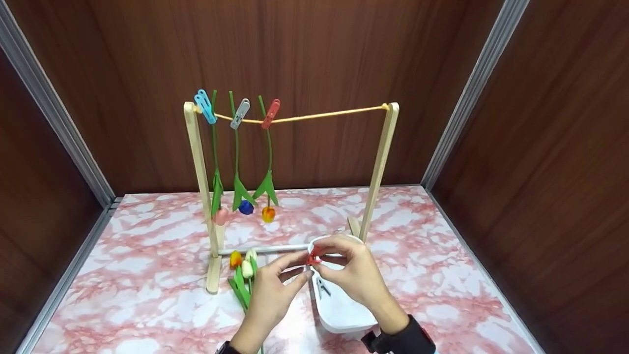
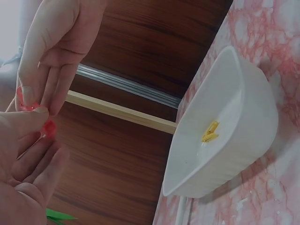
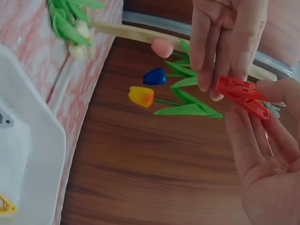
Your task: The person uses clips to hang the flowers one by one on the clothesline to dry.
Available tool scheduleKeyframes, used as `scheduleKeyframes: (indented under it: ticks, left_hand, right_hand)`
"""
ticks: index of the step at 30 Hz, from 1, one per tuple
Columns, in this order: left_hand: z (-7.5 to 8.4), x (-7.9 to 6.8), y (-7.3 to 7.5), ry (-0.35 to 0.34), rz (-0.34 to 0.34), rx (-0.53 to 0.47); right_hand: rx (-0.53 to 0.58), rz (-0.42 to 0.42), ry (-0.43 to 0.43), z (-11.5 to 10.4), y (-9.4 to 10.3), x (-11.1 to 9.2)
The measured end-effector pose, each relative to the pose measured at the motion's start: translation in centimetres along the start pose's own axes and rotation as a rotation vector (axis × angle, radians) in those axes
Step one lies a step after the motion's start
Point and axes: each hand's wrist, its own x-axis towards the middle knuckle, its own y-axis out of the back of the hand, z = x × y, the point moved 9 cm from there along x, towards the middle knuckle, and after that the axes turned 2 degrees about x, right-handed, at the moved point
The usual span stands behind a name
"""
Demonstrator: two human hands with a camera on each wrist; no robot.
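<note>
A red clothespin (image 3: 243,96) is between my two hands, over the left rim of the white box (image 1: 344,324). My right hand (image 1: 354,270) pinches it between thumb and fingers. From the other side my left hand (image 1: 272,287) holds its end with thumb and fingertips. Parts of the clothespin are hidden behind the fingers in the head view. Inside the box lie a dark grey clothespin (image 1: 323,286) and a yellow clothespin (image 2: 210,132). Beside my left hand, an orange-yellow tulip (image 1: 236,259) and white tulips (image 1: 247,269) lie on the table.
Behind the hands stands a wooden frame (image 1: 377,172) with an orange cord (image 1: 324,116). Blue (image 1: 205,106), grey (image 1: 240,114) and red clothespins (image 1: 271,114) hold pink (image 1: 221,217), blue (image 1: 246,207) and orange-yellow tulips (image 1: 268,214) upside down at its left. Brown panels surround the marbled table (image 1: 147,295).
</note>
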Motion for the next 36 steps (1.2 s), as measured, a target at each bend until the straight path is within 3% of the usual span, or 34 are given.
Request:
scheduleKeyframes:
  ticks: [7, 14, 21, 28, 36]
  left_hand:
    - [-0.7, -0.7, 0.3, 0.098, 0.098, -0.084]
    - [-1.7, -0.8, 0.3, 0.169, 0.097, -0.163]
    - [-2.1, -0.5, 0.4, 0.17, 0.099, -0.161]
    - [-2.3, -0.3, 0.9, 0.18, 0.109, -0.163]
    - [-2.2, -0.3, 1.7, 0.172, 0.137, -0.129]
  right_hand:
    - [0.114, -0.048, -0.068, 0.3, -0.9, 0.1]
    - [0.173, -0.062, -0.119, 0.2, -1.1, 0.9]
    - [0.045, -0.081, -0.12, 0.7, -1.4, 1.5]
    - [0.084, -0.097, -0.158, 1.1, -2.3, 1.8]
    - [0.072, 0.018, -0.135, 1.1, -1.6, 2.3]
